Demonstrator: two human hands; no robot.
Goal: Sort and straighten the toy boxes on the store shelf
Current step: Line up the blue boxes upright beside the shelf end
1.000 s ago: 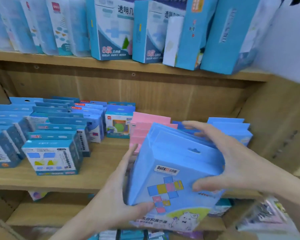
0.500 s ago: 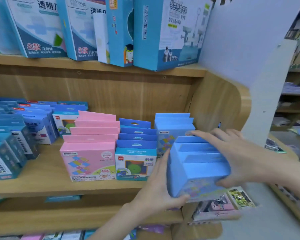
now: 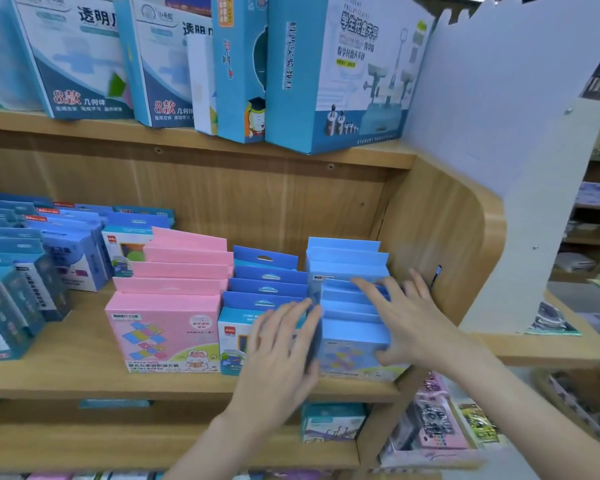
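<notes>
Light-blue boxes (image 3: pixel 354 336) sit at the shelf's (image 3: pixel 84 375) right end, my left hand (image 3: pixel 279 355) and right hand (image 3: pixel 407 318) pressing their sides; rows leftward look tidy.

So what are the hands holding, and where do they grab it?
The stack of light blue boxes: left hand flat on its left side, right hand gripping its top and right side.
</notes>
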